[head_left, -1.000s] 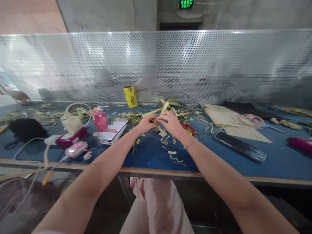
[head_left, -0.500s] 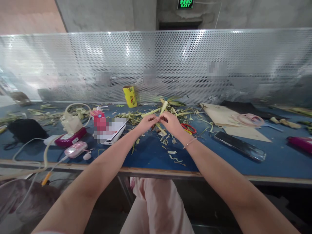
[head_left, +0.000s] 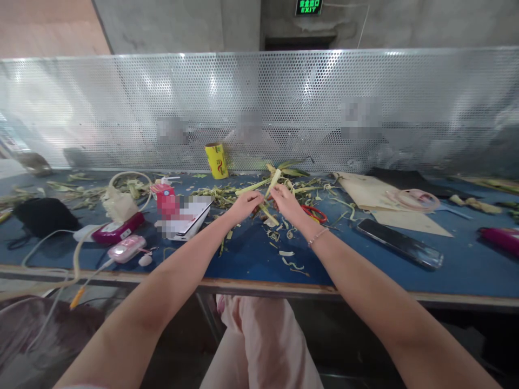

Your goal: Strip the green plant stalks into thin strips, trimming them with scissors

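My right hand [head_left: 285,200] is closed on a pale green plant strip [head_left: 274,178], whose broad upper end sticks up past the fingers. Just left of it, my left hand [head_left: 248,204] has its fingers pinched together; what they hold, if anything, is too small to make out. A small gap separates the two hands. Below and around them lies a heap of plant peelings [head_left: 219,195], with curled shavings [head_left: 286,253] nearer to me. A red ring-shaped object [head_left: 315,213] lies beside my right wrist.
A yellow tube [head_left: 217,161] stands against the perforated metal screen [head_left: 259,92]. On the blue table [head_left: 251,259], a pink box [head_left: 164,199], a white device [head_left: 188,229], and cabled gadgets [head_left: 126,248] lie left. A phone [head_left: 399,243] and brown paper sheets [head_left: 360,192] lie right.
My hands have moved apart, the right one shifting slightly right with the strip. Earlier their fingertips met around it.
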`<action>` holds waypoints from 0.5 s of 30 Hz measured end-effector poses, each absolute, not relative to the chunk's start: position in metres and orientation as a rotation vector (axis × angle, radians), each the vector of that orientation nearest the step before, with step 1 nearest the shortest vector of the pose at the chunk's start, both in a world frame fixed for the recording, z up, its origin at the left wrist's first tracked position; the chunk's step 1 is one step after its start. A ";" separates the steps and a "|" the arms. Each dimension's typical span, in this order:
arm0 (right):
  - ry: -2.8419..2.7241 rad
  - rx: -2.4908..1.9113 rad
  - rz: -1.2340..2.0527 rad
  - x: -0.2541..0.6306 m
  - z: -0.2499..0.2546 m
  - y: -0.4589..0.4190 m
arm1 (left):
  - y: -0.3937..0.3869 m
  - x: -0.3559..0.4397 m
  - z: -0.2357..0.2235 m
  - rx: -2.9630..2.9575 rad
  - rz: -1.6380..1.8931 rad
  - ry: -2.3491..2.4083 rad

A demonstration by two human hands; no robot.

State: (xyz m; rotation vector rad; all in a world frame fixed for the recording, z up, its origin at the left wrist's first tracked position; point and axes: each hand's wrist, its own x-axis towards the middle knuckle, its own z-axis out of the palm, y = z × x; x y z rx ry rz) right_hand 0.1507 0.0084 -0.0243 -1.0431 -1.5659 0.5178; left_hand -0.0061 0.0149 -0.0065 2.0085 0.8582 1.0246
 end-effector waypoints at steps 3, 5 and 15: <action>-1.550 -1.023 0.447 0.152 -0.022 0.009 | 0.016 -0.006 -0.008 2.058 0.974 0.825; -1.577 -0.947 0.350 0.152 -0.016 0.004 | 0.016 -0.005 -0.009 2.063 0.943 0.813; -1.708 -0.825 0.309 0.147 0.001 -0.024 | 0.012 -0.005 -0.004 1.853 0.951 0.885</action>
